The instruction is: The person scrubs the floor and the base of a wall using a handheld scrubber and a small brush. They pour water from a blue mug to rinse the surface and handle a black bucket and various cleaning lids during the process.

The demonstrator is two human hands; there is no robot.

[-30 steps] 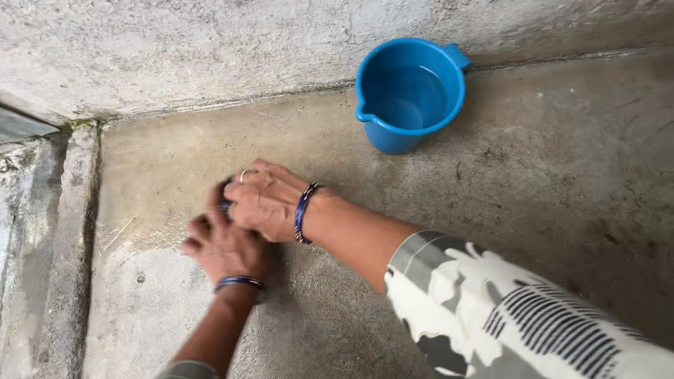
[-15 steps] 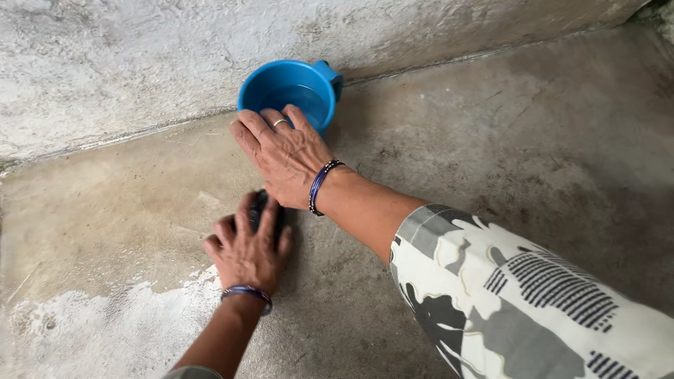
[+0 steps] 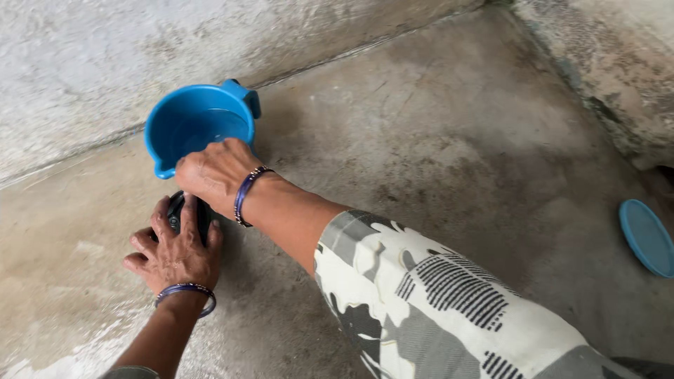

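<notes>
Pressing my left hand (image 3: 175, 256) flat over a dark scrubber (image 3: 188, 212), I curl my right hand (image 3: 210, 172) over the blue mug's (image 3: 193, 126) rim.

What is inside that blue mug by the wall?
The blue mug holds clear water, and its blue bottom shows through. The right hand reaches over the near rim and its fingers are hidden, so whether they dip into the water cannot be seen.

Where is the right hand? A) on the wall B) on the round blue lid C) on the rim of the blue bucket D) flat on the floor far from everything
C: the right hand is curled over the near rim of the blue bucket, which has water in it.
</notes>
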